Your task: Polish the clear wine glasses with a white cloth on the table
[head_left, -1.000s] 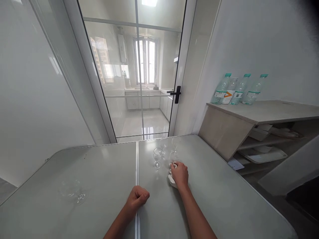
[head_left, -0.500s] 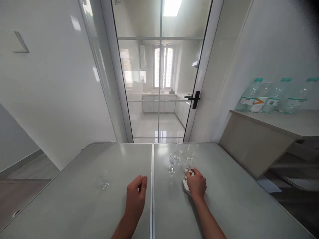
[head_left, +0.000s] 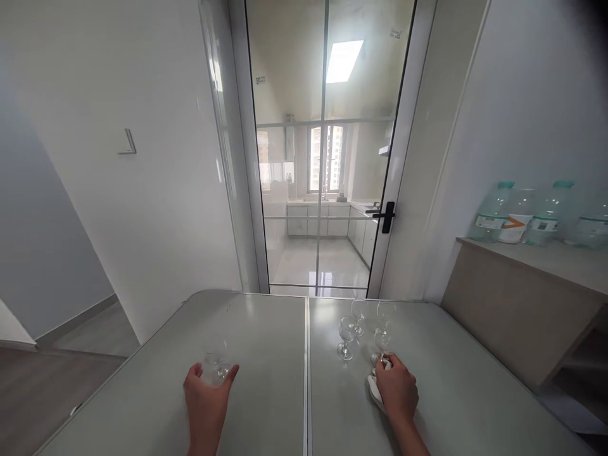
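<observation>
My left hand (head_left: 208,399) is open at the left of the table, thumb and fingers spread on either side of a small clear stemmed glass (head_left: 220,370). Whether the skin touches that glass I cannot tell. On the right, my right hand (head_left: 398,386) is closed on a white cloth-like piece (head_left: 375,389), partly hidden beneath the palm. Just beyond its fingertips stands a clear stemmed glass (head_left: 382,339). To the left of that, another stemmed glass (head_left: 346,335) is upright, with one more glass (head_left: 359,315) close behind.
A metal seam (head_left: 306,380) divides the grey glossy table (head_left: 266,405). Behind its far edge is a glass door with a black handle (head_left: 387,217). Several plastic bottles (head_left: 544,215) stand on a side cabinet (head_left: 503,310) at the right.
My left hand has moved left from near the seam to the lone glass and its fingers have spread. The right hand keeps its hold. The camera view has shifted.
</observation>
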Tool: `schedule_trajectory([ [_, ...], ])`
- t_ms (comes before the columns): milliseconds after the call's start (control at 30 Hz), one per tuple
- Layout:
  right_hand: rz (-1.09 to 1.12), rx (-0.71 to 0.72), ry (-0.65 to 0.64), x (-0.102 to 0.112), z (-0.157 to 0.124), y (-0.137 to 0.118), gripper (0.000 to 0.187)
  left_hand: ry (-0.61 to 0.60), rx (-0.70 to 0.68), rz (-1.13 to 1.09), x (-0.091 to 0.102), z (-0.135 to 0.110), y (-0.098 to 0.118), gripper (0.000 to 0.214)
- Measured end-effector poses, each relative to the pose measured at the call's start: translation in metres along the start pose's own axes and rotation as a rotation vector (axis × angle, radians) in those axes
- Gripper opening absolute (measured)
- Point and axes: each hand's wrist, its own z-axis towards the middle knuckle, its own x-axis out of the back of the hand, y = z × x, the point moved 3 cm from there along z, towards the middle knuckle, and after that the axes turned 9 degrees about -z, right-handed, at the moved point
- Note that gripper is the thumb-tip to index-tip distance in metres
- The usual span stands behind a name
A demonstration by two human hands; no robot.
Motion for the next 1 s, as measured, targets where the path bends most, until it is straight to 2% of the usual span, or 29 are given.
schedule_trajectory([
  [67,0.006,0.0,-0.009,0.0,0.0,0.0,0.033,-0.076,0.049,-0.067,-0.01,0.007,-0.009,0.088],
  [200,0.011,0.002,-0.01,0.001,0.0,-0.001,0.035,-0.144,0.04,-0.19,-0.018,0.018,-0.013,0.062],
  [267,0.012,0.015,-0.01,0.001,-0.001,-0.001,0.035,-0.179,0.05,-0.242,-0.017,0.022,-0.01,0.056],
  [400,0.029,0.02,-0.023,-0.001,0.001,0.001,0.034,-0.188,0.072,-0.331,-0.024,0.021,0.008,0.06],
  [500,0.056,0.03,-0.016,-0.003,0.003,0.002,0.032,-0.316,0.026,-0.512,-0.051,0.001,0.034,0.066],
  [633,0.115,0.055,0.008,-0.007,0.007,0.004,0.028,-0.543,0.079,-0.702,-0.102,-0.046,0.057,0.074],
  [767,0.176,0.048,0.073,-0.011,0.013,0.006,0.023,-0.687,-0.005,-0.729,-0.134,-0.079,0.051,0.068],
  [867,0.185,0.054,0.101,-0.012,0.015,0.005,0.019,-0.707,-0.111,-0.78,-0.143,-0.087,0.039,0.063],
  [1000,0.197,0.002,0.08,-0.003,0.009,0.0,0.018,-0.775,-0.123,-0.788,-0.151,-0.089,0.029,0.062],
])
